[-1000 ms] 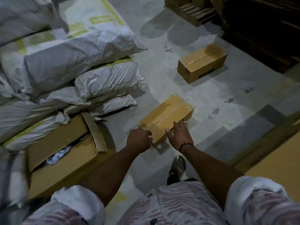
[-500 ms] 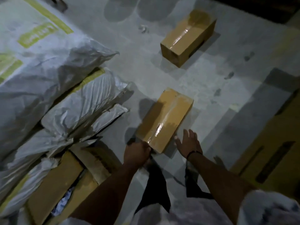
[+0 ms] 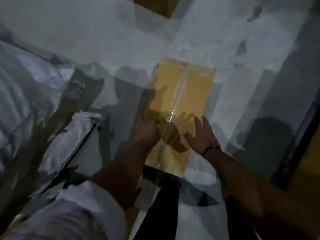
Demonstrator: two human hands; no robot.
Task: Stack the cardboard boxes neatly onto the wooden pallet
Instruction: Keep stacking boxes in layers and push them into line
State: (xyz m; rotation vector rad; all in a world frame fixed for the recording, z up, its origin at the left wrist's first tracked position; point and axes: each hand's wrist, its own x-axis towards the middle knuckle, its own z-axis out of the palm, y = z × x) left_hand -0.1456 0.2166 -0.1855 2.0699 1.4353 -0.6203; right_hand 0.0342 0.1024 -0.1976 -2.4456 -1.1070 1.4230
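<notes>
Right hand (image 3: 201,135) spread, fingers straight, on the right edge of the taped cardboard box (image 3: 190,84). Left hand (image 3: 148,130) is at its left edge; fingers look curled, but blur hides the grip. Box lies flat on the concrete floor (image 3: 103,32); no pallet in view. Suggest clamping both long sides mid-length, squeezing evenly, lifting level.

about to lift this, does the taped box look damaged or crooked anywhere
Nothing stands out: the cardboard box looks square-edged and its tape seam runs unbroken along the top. Blur could hide small dents.
</notes>
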